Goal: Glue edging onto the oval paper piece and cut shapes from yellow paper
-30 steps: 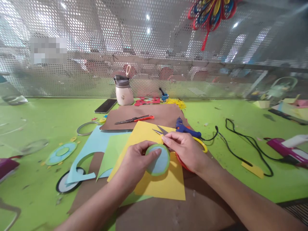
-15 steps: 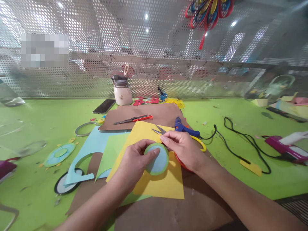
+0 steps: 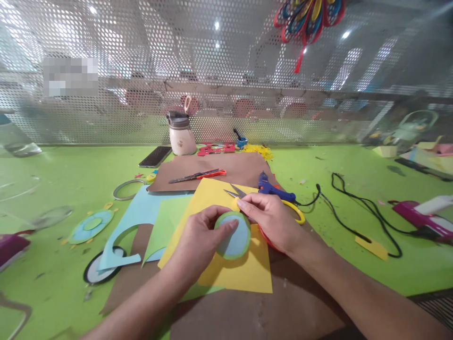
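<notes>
My left hand (image 3: 200,238) is closed on a round paper disc (image 3: 235,237), light blue with a green rim, held just above a yellow paper sheet (image 3: 244,274). My right hand (image 3: 271,219) pinches a small yellow piece at the disc's upper edge, fingers pressed together. Small scissors (image 3: 234,192) lie just beyond my right fingers, and a yellow-handled loop (image 3: 296,211) shows behind that hand.
Blue (image 3: 141,208), green (image 3: 166,222) and brown (image 3: 226,167) paper sheets lie around. Red-handled scissors (image 3: 198,175), a blue glue gun (image 3: 274,189) with black cord (image 3: 357,222), a phone (image 3: 155,156), a jug (image 3: 181,134) and cut paper rings (image 3: 91,225) sit on the green table (image 3: 71,174).
Both hands stay nearly in place on the disc. A small yellow piece now shows under my right fingertips at the disc's top edge.
</notes>
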Demonstrator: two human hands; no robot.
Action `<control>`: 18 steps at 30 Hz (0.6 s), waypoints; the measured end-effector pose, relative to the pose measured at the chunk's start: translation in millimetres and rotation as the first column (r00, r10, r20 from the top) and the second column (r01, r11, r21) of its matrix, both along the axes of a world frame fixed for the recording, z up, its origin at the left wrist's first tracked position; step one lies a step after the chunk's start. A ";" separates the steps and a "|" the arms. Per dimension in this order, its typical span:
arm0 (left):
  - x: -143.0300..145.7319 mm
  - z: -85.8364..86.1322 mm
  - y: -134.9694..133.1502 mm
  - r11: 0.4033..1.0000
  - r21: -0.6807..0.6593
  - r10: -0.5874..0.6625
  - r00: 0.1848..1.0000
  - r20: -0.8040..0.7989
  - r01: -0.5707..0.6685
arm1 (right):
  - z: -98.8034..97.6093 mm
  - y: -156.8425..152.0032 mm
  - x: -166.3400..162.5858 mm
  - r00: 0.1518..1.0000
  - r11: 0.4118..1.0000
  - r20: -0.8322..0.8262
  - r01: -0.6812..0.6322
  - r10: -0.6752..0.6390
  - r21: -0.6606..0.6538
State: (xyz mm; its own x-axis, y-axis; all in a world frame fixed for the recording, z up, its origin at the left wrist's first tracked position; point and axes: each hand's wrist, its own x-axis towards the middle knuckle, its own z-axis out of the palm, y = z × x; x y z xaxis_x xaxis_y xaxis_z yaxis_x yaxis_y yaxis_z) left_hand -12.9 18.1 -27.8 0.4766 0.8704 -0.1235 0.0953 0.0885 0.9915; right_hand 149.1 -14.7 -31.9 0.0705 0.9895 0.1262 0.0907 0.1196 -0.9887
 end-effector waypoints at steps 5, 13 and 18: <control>0.4 -0.6 0.5 1.000 0.014 0.019 1.000 -0.016 -0.019 | -1.0 -0.6 -0.5 0.999 0.999 0.011 0.043 -0.043 0.001; 0.4 -2.1 -0.2 1.000 -0.020 0.020 0.999 0.027 -0.019 | -2.8 -1.3 -0.1 1.000 1.000 0.018 0.020 -0.020 0.001; -0.3 -0.4 -0.5 0.999 -0.026 0.034 0.999 0.032 -0.033 | -2.4 -1.6 -0.4 0.999 1.000 -0.028 0.019 -0.019 -0.006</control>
State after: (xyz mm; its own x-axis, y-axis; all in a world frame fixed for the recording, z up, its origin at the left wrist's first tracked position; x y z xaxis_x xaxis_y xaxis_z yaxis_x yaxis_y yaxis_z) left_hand -13.1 17.6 -28.2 0.4514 0.8827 -0.1304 0.0594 0.1160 0.9915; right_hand 148.7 -16.3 -34.3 0.0930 0.9887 0.1178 0.0649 0.1120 -0.9916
